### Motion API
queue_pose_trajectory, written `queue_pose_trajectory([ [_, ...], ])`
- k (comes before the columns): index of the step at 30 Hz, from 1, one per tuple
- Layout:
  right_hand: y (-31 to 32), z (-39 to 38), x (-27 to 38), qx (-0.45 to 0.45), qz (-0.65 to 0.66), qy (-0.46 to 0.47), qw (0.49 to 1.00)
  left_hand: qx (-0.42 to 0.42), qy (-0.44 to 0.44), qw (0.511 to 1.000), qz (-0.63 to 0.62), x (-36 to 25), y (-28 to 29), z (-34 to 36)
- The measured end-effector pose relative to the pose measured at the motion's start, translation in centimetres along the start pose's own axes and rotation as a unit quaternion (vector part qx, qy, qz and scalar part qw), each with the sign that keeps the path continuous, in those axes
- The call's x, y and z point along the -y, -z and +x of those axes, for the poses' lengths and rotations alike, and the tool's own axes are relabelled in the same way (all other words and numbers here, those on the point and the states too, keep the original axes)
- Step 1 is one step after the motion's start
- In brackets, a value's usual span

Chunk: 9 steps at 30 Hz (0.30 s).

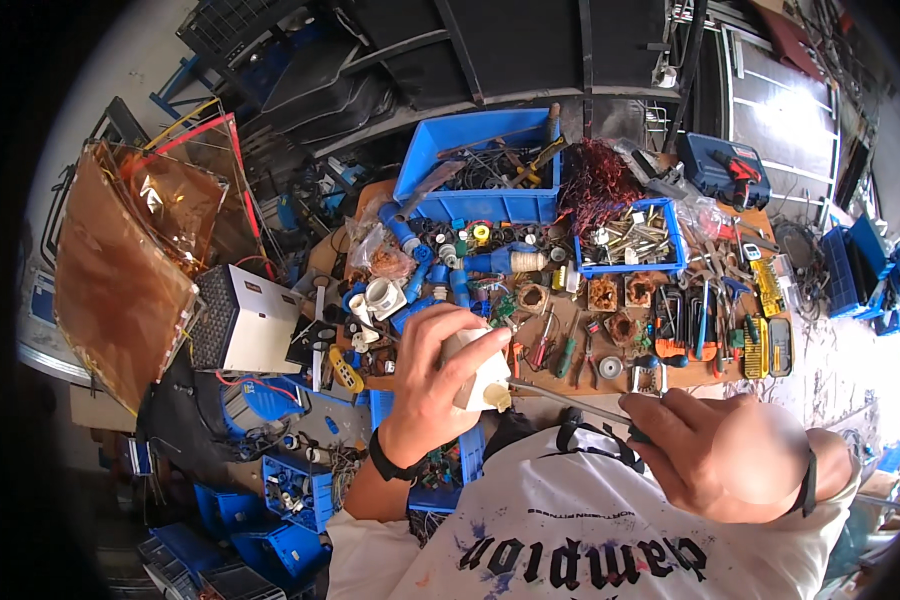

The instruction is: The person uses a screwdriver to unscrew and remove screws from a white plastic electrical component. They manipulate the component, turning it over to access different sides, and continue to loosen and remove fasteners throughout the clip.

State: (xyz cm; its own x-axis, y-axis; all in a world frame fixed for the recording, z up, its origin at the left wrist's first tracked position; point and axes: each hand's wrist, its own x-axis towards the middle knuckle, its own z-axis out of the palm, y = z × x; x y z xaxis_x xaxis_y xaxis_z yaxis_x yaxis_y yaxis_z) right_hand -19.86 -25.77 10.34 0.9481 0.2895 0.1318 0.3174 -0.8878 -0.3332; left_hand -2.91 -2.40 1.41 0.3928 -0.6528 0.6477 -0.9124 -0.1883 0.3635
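Observation:
My left hand (432, 378) is closed around a white, box-shaped piece (488, 385) with a yellowish lump on its lower corner, held up in front of the table's near edge. From the right, my right hand (705, 450) grips what looks like a screwdriver (575, 403). Its long metal shaft points left, with the tip close to the white piece; whether they touch I cannot tell. Most of its handle is hidden in my fist, though a dark green bit shows below the fingers. Pliers, a green-handled screwdriver (566, 358) and a grey ring (610, 367) lie on the table beyond.
A big blue bin (500, 207) of tools stands at the back, beside a smaller blue tray (630, 268) of metal pieces. Blue pipe fittings (460, 287) crowd the table's middle. A red drill (743, 172) lies at far right. Brown sheets (120, 270) lean at left.

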Motion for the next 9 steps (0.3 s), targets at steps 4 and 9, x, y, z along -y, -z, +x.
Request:
queue_pose_trajectory([
  [4,-1.4,0.4,-0.6,-0.066,-0.025,0.014,0.997,-0.027,0.036,0.999,-0.024,0.2,-0.2,0.5],
  [9,-1.4,1.3,-2.0,-0.060,0.136,-0.044,0.988,-0.043,0.142,0.934,-0.325,0.9,-1.6,-0.2],
])
